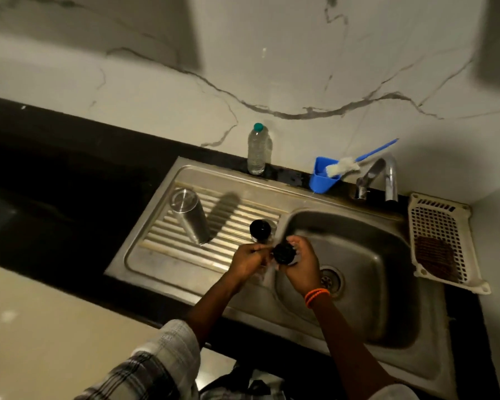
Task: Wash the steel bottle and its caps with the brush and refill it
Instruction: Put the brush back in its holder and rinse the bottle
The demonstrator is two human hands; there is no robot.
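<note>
Right hand (300, 265) gripping black cap (284, 253) over sink (387, 284) near edge, left hand (247, 259) pinching something blurred beside it, steel bottle (189, 216) inverted on drainboard left, second cap (259, 228) partly hidden behind, brush (344, 166) in blue holder (322, 179) far.

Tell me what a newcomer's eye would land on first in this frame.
Both hands, the left hand and right hand, meet over the sink's left rim around a black cap. The steel bottle stands inverted on the drainboard, and the blue-handled brush leans in a blue holder by the tap.
</note>
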